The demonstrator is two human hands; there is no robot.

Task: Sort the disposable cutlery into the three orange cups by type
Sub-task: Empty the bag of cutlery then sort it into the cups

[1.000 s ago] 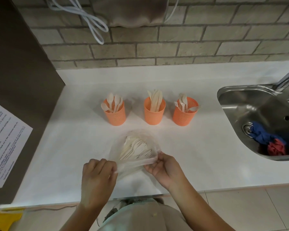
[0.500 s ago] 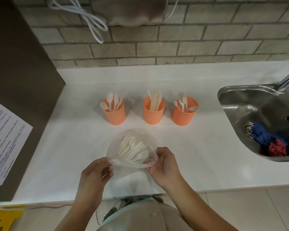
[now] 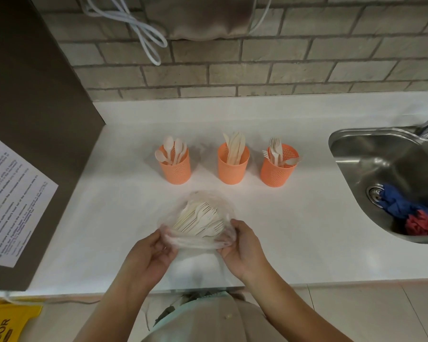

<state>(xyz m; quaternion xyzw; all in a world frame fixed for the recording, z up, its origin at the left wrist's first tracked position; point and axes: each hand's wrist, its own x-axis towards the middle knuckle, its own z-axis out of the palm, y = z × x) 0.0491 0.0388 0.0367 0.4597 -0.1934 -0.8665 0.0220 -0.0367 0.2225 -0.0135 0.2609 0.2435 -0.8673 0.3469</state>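
Note:
Three orange cups stand in a row on the white counter: the left cup holds spoons, the middle cup knives, the right cup forks. In front of them a clear plastic bag with several pale forks and other cutlery inside is held just above the counter. My left hand grips the bag's near left edge. My right hand grips its near right edge. The bag's mouth is bunched between my hands.
A steel sink at the right holds blue and red cloths. A dark panel with a printed sheet stands at the left. A brick wall with a white cable runs behind the counter.
The bag has been raised and bunched together. My left hand turned from knuckles-up to gripping the bag's edge from the side, and both hands have shifted slightly.

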